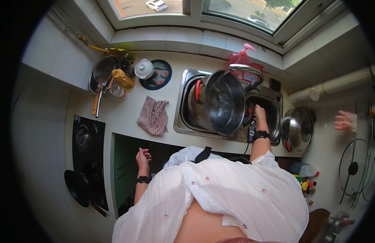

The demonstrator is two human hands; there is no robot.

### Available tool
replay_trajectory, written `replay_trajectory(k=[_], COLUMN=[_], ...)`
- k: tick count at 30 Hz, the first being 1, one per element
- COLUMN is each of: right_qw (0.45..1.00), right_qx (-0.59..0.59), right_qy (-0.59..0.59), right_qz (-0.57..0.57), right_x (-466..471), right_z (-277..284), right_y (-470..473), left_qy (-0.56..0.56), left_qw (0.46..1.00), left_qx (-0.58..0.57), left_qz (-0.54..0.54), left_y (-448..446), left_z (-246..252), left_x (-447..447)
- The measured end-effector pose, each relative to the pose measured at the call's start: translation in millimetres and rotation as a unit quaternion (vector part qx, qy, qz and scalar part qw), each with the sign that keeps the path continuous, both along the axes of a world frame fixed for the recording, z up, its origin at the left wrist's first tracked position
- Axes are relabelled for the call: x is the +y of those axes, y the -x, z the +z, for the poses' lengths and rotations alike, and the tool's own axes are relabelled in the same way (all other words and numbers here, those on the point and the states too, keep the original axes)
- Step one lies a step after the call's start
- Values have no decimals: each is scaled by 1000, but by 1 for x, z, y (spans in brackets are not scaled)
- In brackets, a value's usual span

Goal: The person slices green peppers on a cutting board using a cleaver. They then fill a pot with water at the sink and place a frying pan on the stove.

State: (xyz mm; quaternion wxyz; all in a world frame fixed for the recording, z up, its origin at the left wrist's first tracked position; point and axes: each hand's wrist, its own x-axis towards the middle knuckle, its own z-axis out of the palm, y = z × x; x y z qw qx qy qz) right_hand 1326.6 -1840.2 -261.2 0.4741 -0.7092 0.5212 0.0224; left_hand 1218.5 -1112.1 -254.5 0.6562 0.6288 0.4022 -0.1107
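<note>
A large steel pot point(225, 101) with red handles lies tilted in the left bowl of a double steel sink point(178, 121), its open mouth facing right. Water spots show on its dark inner wall. My right hand point(259, 113) reaches over the right bowl, beside the pot's far-right side, with its fingers curled; part of a red handle shows just left of it, and whether the hand grips it cannot be told. The chrome faucet point(246, 69) arches over the pot's rim. My left hand point(143, 156) hangs before the counter's front edge, fingers loosely bent, holding nothing.
A striped cloth point(154, 117) lies left of the sink. Behind it are a white lidded pot point(144, 69) and a round mat point(164, 76). A steel lid point(298, 129) stands right of the sink, a pink pump bottle point(238, 59) behind. Far left, a black wok point(76, 188) overhangs the gas stove point(90, 164).
</note>
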Motion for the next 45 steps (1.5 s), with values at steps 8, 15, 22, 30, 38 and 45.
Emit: replay_trajectory(k=[8,15,22,30,38,45], right_qw=[999,994,993,963,958,960], right_qx=[-36,-71,-72,-257,-286,-274], right_qy=[-10,49,82,81,18,48], right_qz=[27,65,38,19,-5,29], right_x=[3,5,16,45,60,74], right_z=[-52,-65,-37,17,46,75], right_y=[3,-2,1,8,10,13], left_qy=[9,-141,-306,-313,-253,-253], left_qw=[963,858,837,879,921,924], left_qx=[-131,-315,-319,-226,-173,-153], left_qz=[-235,-381,-323,-278,-240,-243], left_y=[-124,-216,-232,-267,-289,-299], left_z=[97,173,163,106,50,30], left_x=[-89,-270,-274,-215,-198,-193])
